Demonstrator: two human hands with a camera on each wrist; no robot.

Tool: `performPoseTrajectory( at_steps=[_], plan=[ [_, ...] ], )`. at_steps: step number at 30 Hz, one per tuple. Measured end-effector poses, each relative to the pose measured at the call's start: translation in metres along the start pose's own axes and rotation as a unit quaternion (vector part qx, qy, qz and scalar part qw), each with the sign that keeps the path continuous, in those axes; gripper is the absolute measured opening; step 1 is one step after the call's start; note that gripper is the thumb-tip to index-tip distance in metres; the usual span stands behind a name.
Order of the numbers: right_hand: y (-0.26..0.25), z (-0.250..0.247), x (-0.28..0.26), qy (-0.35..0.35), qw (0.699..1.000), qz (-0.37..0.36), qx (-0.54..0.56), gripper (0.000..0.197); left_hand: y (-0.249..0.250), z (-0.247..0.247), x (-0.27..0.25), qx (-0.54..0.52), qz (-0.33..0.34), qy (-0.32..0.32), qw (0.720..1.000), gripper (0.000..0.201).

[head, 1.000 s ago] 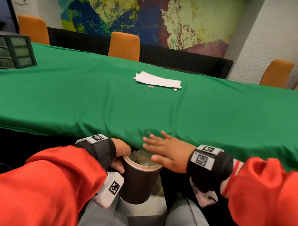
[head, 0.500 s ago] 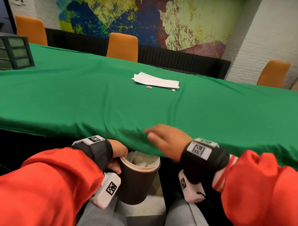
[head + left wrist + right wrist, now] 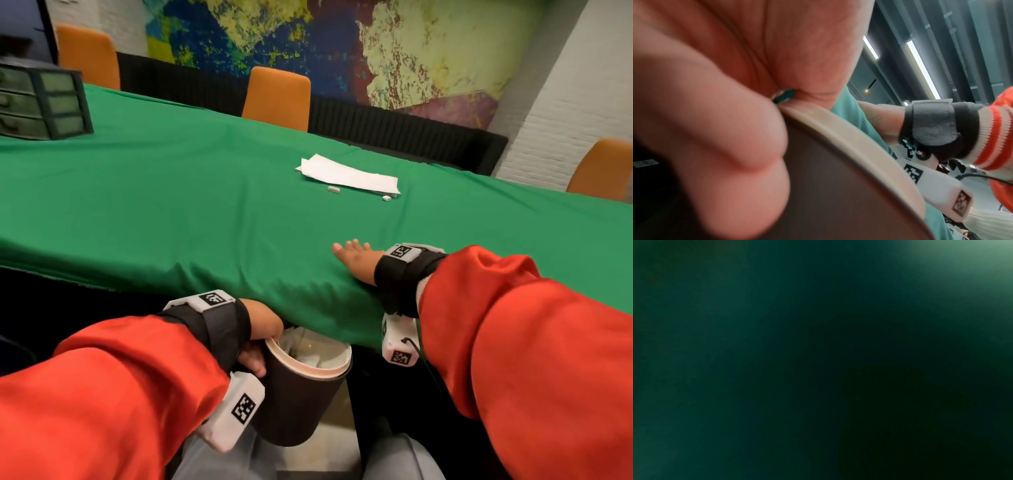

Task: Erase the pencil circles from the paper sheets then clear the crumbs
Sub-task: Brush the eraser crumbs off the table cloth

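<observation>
One view (right wrist) is dark — left hand (image 3: pixel 262 334) holds cup (image 3: pixel 301 394).

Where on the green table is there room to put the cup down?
Bare green tablecloth stretches between the dark drawer box, the white paper sheets and the near edge. It is busier by the sheets, where two small white erasers lie, and near the edge where the right hand rests flat. The left hand holds the brown paper cup.
</observation>
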State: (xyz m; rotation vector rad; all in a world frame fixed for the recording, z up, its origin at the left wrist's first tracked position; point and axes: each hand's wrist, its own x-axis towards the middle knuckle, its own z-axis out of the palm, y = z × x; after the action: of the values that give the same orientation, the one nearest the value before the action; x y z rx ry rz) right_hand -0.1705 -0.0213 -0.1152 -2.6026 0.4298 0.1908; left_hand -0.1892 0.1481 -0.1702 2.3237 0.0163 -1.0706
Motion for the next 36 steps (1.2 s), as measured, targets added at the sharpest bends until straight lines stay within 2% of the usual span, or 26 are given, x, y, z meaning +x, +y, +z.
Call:
performPoseTrajectory(
  at_steps=[2, 3, 4, 5, 7, 9, 11, 12, 16, 18, 21, 22, 24, 26, 27, 28, 30, 31, 33, 36],
  plan=[
    [-0.004, 0.001, -0.011, -0.041, 0.999, -0.026, 0.008, 0.048, -0.001, -0.001, 0.000, -0.010, 0.008, 0.012, 1.000, 0.039],
    [-0.005, -0.001, -0.020, -0.085, 0.996, -0.039, 0.003, 0.048, -0.002, -0.002, 0.000, -0.020, 0.013, 0.013, 1.000, 0.039],
    [-0.007, -0.002, -0.034, -0.131, 0.988, -0.079, -0.023, 0.050, -0.003, -0.003, -0.001, -0.023, 0.011, 0.013, 1.000, 0.040],
    [-0.008, -0.003, -0.043, -0.148, 0.981, -0.121, -0.039, 0.053, -0.004, -0.003, 0.001, -0.028, 0.005, 0.006, 1.000, 0.040],
    [-0.009, -0.009, -0.049, -0.122, 0.978, -0.171, -0.015, 0.051, -0.006, -0.004, 0.004, -0.020, 0.006, -0.006, 1.000, 0.039],
    [-0.016, -0.016, -0.041, -0.043, 0.979, -0.196, 0.043, 0.043, -0.007, -0.004, 0.002, -0.018, 0.003, 0.005, 1.000, 0.041],
    [-0.024, -0.018, -0.023, 0.016, 0.983, -0.184, 0.014, 0.040, -0.006, -0.004, 0.003, -0.013, 0.003, 0.004, 1.000, 0.041],
    [-0.029, -0.016, -0.018, 0.018, 0.985, -0.167, -0.025, 0.041, -0.006, -0.003, 0.004, -0.012, 0.000, 0.006, 1.000, 0.041],
    [-0.039, 0.008, -0.003, -0.048, 0.987, -0.103, -0.115, 0.048, -0.009, -0.002, 0.009, -0.038, -0.003, 0.032, 0.999, 0.042],
    [-0.040, 0.013, -0.007, -0.077, 0.976, -0.127, -0.160, 0.049, -0.009, -0.003, 0.008, -0.041, -0.002, 0.035, 0.999, 0.041],
    [-0.025, 0.017, -0.020, -0.166, 0.956, -0.191, -0.150, 0.053, -0.010, -0.006, 0.007, -0.045, 0.000, 0.037, 0.998, 0.039],
    [-0.020, 0.014, -0.028, -0.180, 0.955, -0.208, -0.109, 0.052, -0.010, -0.007, 0.007, -0.045, 0.001, 0.037, 0.998, 0.039],
    [-0.014, 0.000, -0.038, -0.141, 0.967, -0.214, 0.008, 0.045, -0.010, -0.007, 0.006, -0.042, 0.001, 0.033, 0.999, 0.039],
    [-0.013, -0.015, -0.034, -0.038, 0.975, -0.210, 0.060, 0.043, -0.008, -0.005, 0.005, -0.037, 0.001, 0.029, 0.999, 0.039],
    [-0.013, -0.018, -0.030, -0.009, 0.980, -0.195, 0.030, 0.044, -0.008, -0.004, 0.005, -0.038, 0.001, 0.027, 0.999, 0.039],
    [-0.012, -0.020, -0.028, -0.008, 0.985, -0.170, -0.032, 0.046, -0.007, -0.003, 0.004, -0.041, 0.002, 0.025, 0.999, 0.038],
    [-0.009, -0.008, -0.023, -0.049, 0.981, -0.114, -0.146, 0.047, -0.006, -0.002, 0.001, -0.039, -0.001, 0.021, 0.999, 0.038],
    [-0.006, 0.000, -0.019, -0.064, 0.972, -0.117, -0.193, 0.048, -0.006, -0.001, -0.001, -0.037, -0.002, 0.020, 0.999, 0.038],
    [-0.003, 0.012, -0.023, -0.098, 0.961, -0.155, -0.208, 0.052, -0.005, -0.003, -0.004, -0.034, -0.002, 0.019, 0.999, 0.038],
    [0.003, 0.018, -0.039, -0.161, 0.949, -0.257, -0.089, 0.049, -0.006, -0.008, -0.006, -0.035, 0.010, 0.032, 0.999, 0.036]
  ],
)
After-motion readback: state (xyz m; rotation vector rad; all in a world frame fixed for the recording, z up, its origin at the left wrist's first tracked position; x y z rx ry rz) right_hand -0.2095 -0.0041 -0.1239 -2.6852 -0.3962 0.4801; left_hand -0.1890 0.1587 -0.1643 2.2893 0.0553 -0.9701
